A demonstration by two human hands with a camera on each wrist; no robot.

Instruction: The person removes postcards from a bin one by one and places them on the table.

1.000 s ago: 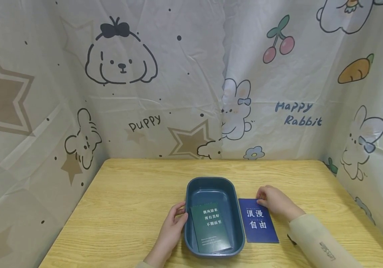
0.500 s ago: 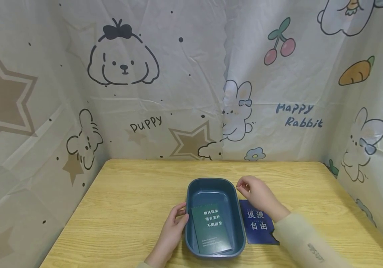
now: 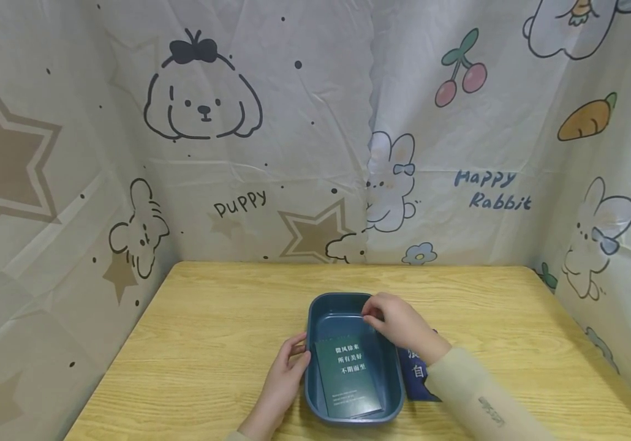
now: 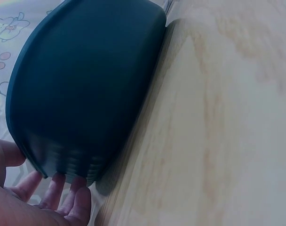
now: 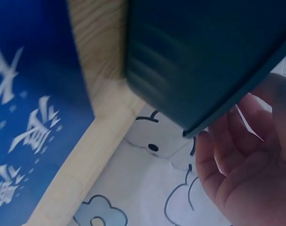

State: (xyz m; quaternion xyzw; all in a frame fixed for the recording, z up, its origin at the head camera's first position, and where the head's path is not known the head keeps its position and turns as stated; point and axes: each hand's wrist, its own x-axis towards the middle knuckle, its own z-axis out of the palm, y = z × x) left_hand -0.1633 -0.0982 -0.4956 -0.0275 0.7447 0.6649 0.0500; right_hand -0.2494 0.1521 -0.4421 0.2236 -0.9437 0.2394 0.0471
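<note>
A dark teal rectangular basin (image 3: 315, 318) stands on the table. In its near part lies a green booklet (image 3: 347, 373) with white characters. My left hand (image 3: 286, 373) holds the basin's left rim, thumb at the edge; the left wrist view shows its fingertips against the outer wall. My right hand (image 3: 400, 321) is over the basin's far right rim, its fingers loosely curled and nothing visible in them. A blue booklet (image 3: 415, 380) with white characters lies right of the basin, partly hidden under the right forearm. Close to the right wrist camera is the blue booklet (image 5: 30, 75).
The wooden table (image 3: 227, 331) extends to both sides of the basin and behind it. A cartoon-printed curtain (image 3: 293, 122) hangs along the back and both sides of the table.
My right hand has moved left from the blue booklet's far edge to over the basin's right rim. The left hand, basin and both booklets have stayed in place.
</note>
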